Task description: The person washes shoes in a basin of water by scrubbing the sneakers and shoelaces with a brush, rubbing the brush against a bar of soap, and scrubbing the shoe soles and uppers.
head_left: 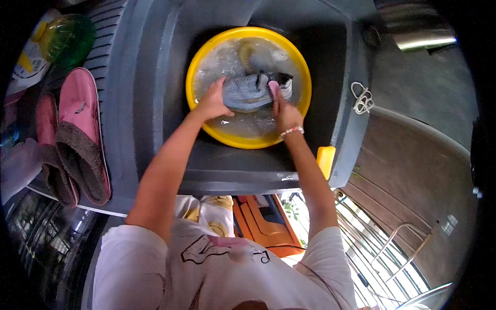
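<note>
A blue-grey knit sneaker [242, 92] lies on its side in a yellow basin [194, 67] of cloudy, sudsy water [217, 59]. My left hand [212, 102] grips one end of the sneaker, thumb below and fingers above. In my right hand [289, 116] is a small pink brush [273, 89], pressed against the sneaker near its opening. The bristles are hidden from me. Part of a yellowish, curved thing [246, 50] shows through the water behind the sneaker; I cannot tell what it is.
The basin sits in a dark grey sink [175, 150]. Pink slippers [77, 98] rest on the ribbed drainboard at left, by a green bottle [72, 39]. White laces [362, 98] and a yellow block [325, 161] lie on the sink's right rim.
</note>
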### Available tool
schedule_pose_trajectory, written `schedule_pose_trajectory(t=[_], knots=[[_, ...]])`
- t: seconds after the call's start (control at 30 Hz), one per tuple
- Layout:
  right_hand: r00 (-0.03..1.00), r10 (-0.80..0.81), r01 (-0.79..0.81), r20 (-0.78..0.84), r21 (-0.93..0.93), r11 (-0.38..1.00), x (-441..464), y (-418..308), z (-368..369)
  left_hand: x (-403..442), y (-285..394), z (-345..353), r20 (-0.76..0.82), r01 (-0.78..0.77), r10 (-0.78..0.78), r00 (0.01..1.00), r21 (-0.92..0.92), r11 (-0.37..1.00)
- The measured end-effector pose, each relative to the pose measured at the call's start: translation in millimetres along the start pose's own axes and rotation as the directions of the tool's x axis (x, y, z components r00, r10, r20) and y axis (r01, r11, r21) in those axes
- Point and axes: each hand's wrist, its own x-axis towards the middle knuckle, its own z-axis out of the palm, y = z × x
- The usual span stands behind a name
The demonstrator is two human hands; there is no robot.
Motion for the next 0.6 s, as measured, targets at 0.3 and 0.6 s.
schedule_pose_trajectory(t=[0.3,0.6], knots=[[0.9,-0.432,0.435,-0.048,0.138,0.89,-80,-30,-24,3,23,18,0.771,0.782,-0.194,0.606,-0.623,-0.033],[0.977,-0.206,0.213,-0.052,0.284,0.935,-78,-75,-31,-39,65,-60,0.768,0.678,-0.087,0.635,-0.608,-0.414]])
